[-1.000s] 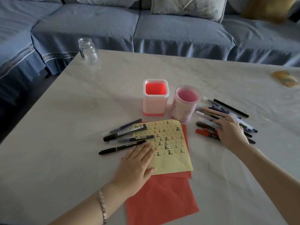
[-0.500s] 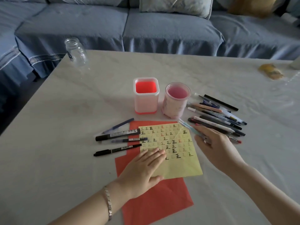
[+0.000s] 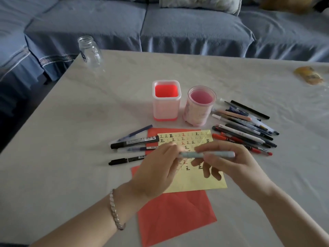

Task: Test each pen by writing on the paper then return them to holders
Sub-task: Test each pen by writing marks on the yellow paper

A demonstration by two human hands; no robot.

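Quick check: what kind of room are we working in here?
Most likely a home living room: a blue sofa with a cushion stands right behind the low table where the pens lie.

Two holders side by side mid-table, square holder [image 3: 166, 100] left of round holder [image 3: 199, 107], written sheet [image 3: 194, 180] before them atop a larger sheet [image 3: 174, 218], four pens [image 3: 134, 142] to its left, pen pile [image 3: 249, 129] to its right, jar [image 3: 89, 49] at the far left corner.
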